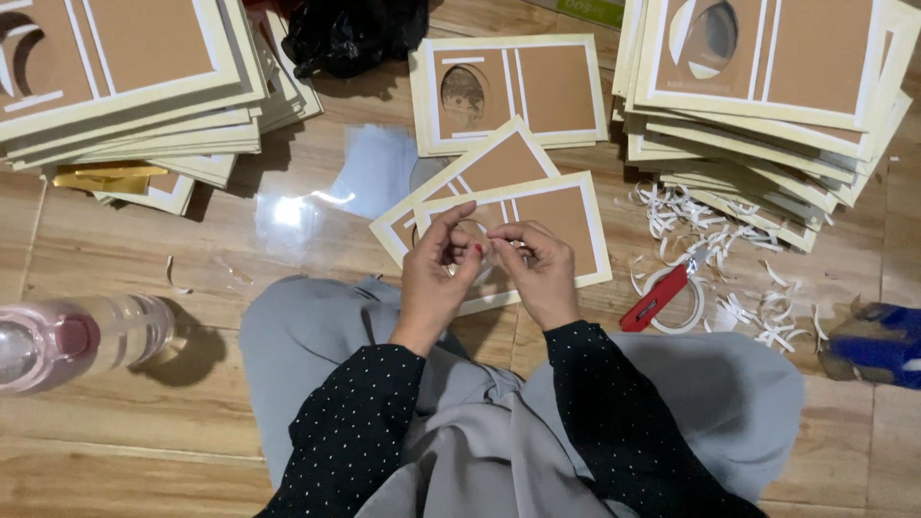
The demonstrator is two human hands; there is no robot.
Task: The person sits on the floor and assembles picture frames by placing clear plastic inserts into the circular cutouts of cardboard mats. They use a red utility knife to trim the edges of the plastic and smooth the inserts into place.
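We sit on the wooden floor (115, 451) in grey trousers and black dotted sleeves. Our left hand (439, 273) and right hand (537, 269) meet just above our lap, fingertips pinched together over the round cut-out of a flat brown cardboard sheet with a cream border and white strips (552, 225). Something small and clear seems to be held between the fingers, but we cannot tell what it is. That sheet lies on a second, similar tilted sheet (499, 158) directly in front of our knees.

To our right, a red-handled cutter (662, 293) rests on a white tape ring, among curled white paper scraps (758, 307), with a blue object (878, 341) at the edge. To our left lies a clear plastic bottle with a pink cap (67, 341). A transparent film sheet (374, 173) lies a little farther out.

Beyond it sits another brown sheet with a round hole (508, 91). Tall stacks of the same sheets stand at far left (134, 86) and far right (767, 96), and a crumpled black plastic bag (350, 34) lies between them.
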